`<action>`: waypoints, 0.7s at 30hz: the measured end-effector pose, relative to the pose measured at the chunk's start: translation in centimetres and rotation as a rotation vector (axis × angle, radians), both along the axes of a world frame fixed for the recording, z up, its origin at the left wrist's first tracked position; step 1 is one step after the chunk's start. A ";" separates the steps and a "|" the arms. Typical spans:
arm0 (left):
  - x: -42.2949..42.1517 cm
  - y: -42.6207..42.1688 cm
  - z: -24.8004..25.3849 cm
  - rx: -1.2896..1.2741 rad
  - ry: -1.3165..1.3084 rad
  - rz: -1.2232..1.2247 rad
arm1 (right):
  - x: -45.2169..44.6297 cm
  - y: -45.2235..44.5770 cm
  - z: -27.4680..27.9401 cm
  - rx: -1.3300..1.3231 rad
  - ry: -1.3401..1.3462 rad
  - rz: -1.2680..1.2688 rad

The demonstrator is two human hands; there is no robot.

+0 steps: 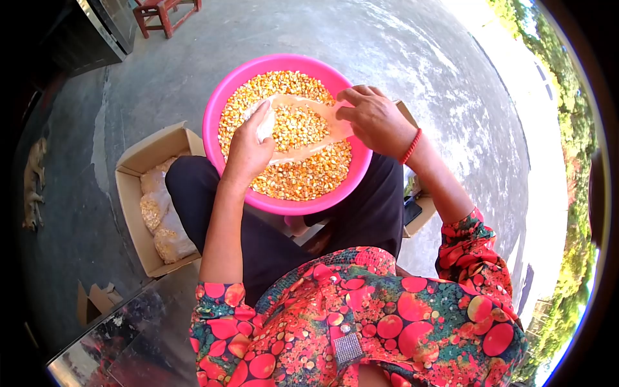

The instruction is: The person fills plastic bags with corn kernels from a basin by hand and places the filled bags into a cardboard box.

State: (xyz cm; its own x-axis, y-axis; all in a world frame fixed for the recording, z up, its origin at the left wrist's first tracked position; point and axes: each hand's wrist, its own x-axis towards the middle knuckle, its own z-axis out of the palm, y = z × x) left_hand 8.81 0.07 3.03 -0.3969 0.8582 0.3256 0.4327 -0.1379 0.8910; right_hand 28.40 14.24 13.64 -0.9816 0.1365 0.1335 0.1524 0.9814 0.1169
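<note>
A pink basin (216, 106) full of yellow corn kernels (300, 177) rests at my lap. Over the kernels a clear plastic bag (284, 157) is stretched between my hands, with corn showing through or in it. My left hand (248, 147) grips the bag's left side, where some whitish plastic is bunched at the fingers. At the basin's right rim my right hand (375, 119), with a red bracelet on the wrist, pinches the bag's other end.
A cardboard box (138, 213) holding bags of corn (169, 222) stands at the left. Another box (422, 219) is partly hidden by my right leg. A red stool (164, 19) stands at the upper left; an animal (33, 184) lies on the floor at far left.
</note>
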 end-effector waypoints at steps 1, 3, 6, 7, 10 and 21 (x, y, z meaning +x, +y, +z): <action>-0.1 -0.1 0.1 -0.003 -0.001 0.000 | -0.8 -1.7 0.0 -0.122 0.057 0.018; -0.1 0.0 0.4 -0.015 -0.086 -0.031 | -1.9 -4.9 -0.8 -0.406 -0.081 0.182; -0.1 0.0 0.6 0.019 -0.163 -0.020 | -4.6 -8.3 -5.9 -0.856 -0.217 0.350; -0.2 0.0 0.5 0.018 -0.160 -0.022 | -5.4 -9.3 -8.0 -0.795 -0.194 0.273; -0.4 0.0 0.2 0.043 -0.094 -0.001 | -9.7 -10.6 -15.8 -0.640 0.189 0.296; 0.1 -0.4 0.7 -0.069 -0.081 -0.063 | -5.8 -6.9 -17.7 -0.571 -0.251 0.298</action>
State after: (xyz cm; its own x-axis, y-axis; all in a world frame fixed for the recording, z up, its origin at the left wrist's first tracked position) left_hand 8.88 -0.36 3.72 -0.3640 0.9016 0.2337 0.3516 -0.0994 0.9309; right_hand 22.59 7.35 -4.04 -0.9799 -0.1629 -0.1152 -0.0977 0.8953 -0.4346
